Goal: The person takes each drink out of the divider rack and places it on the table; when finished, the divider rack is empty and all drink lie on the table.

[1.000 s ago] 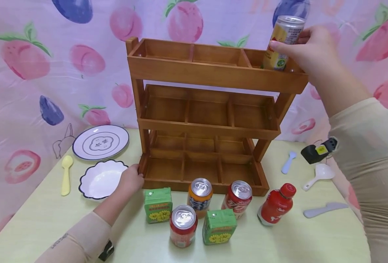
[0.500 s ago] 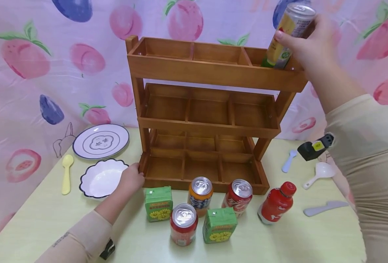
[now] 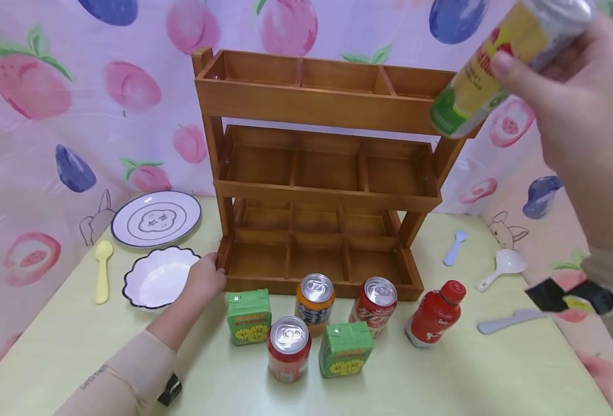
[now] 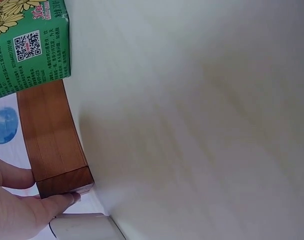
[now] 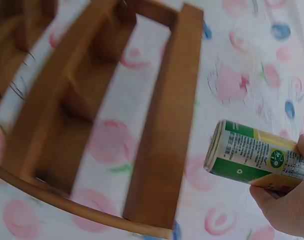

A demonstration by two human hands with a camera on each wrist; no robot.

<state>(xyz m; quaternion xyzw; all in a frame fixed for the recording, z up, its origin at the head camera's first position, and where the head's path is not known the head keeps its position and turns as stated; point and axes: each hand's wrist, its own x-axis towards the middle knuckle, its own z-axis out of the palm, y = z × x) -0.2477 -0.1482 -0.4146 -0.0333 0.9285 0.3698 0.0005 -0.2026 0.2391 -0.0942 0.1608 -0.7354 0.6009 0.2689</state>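
A slim yellow, green and silver drink can [image 3: 514, 55] is in my right hand [image 3: 592, 110], gripped between thumb and fingers. It tilts, its green base pointing down and left, in front of the top right end of the three-tier wooden rack [image 3: 311, 103]. In the right wrist view, a gap separates the can [image 5: 257, 157] from the rack's top tier [image 5: 164, 125]. My left hand [image 3: 202, 282] holds the rack's lower left corner. The left wrist view shows its thumb and a finger on opposite sides of the wooden end [image 4: 61, 150].
Before the rack stand green drink cartons [image 3: 249, 316] [image 3: 345, 349], an orange can [image 3: 315, 303], red cans [image 3: 288, 349] [image 3: 374, 306] and a red bottle [image 3: 435, 315]. At left are a plate [image 3: 155, 219], a scalloped bowl [image 3: 160, 277] and a yellow spoon [image 3: 102, 271]; a knife [image 3: 511, 320] lies right.
My right hand has lifted the can out of the top tier's right compartment and brought it right and closer to the head camera, tilting it more. My left hand keeps its hold on the rack.
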